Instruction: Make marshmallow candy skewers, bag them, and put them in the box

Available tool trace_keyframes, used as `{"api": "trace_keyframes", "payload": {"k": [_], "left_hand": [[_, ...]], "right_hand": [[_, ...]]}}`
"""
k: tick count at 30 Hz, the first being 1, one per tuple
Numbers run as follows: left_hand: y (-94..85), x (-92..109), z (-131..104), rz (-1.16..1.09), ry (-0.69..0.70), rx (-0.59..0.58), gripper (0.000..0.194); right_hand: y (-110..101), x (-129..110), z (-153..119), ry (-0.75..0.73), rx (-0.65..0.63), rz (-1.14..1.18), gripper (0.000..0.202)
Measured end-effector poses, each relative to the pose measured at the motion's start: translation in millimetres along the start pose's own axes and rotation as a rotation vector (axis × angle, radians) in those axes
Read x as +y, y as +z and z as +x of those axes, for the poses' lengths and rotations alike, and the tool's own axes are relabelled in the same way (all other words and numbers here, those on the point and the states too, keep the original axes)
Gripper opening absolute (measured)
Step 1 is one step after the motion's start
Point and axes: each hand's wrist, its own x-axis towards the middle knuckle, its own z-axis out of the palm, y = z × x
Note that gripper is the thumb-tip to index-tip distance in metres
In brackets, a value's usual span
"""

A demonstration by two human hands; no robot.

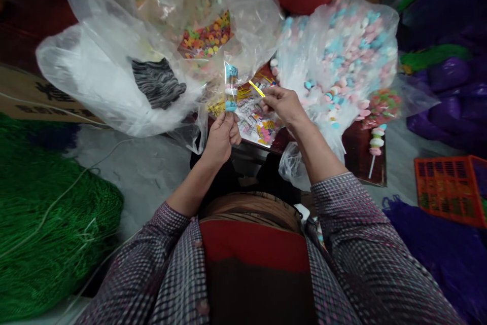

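Note:
My left hand [221, 137] is closed on the bottom end of a small clear candy packet [231, 87] with blue printed patches, which stands upright above the fingers. Its contents are too blurred to make out fully. To its right, my right hand [283, 104] pinches a short shiny yellow strip [256, 88], like a twist tie, pointing toward the packet without touching it. Beneath the hands lie printed clear wrappers [253, 124] and a bunch of yellow strips [216, 107] on the dark red table [359, 150].
Behind my hands, an open bag holds colourful ring candies [207, 35]. At left, a clear bag holds dark strips [158, 82]; at right, another holds pastel candies [352, 43]. A candy skewer [376, 141] lies near the right edge. Green strands [49, 213] and an orange crate [443, 188] flank the table.

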Motion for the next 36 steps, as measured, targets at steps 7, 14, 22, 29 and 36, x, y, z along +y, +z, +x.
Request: {"api": "trace_keyframes", "payload": {"k": [7,14,22,29,36], "left_hand": [[7.5,-5,7,0.073,0.000,-0.008,0.033],[21.4,-11,19,0.206,-0.018,-0.049,0.032],[26.9,-19,15,0.273,-0.072,-0.048,0.035],[24.6,-20,20,0.188,-0.039,0.036,0.048],[18.2,-14,24,0.152,-0.032,0.104,0.048]], "right_hand": [[-10,-12,-37,0.092,-0.013,0.122,0.019],[1,-22,-70,-0.142,-0.002,-0.094,0.024],[12,-27,-79,-0.298,0.115,-0.532,0.013],[4,-18,-75,-0.352,0.010,-0.555,0.013],[-15,-6,-47,-0.403,0.159,-0.499,0.016]]}}
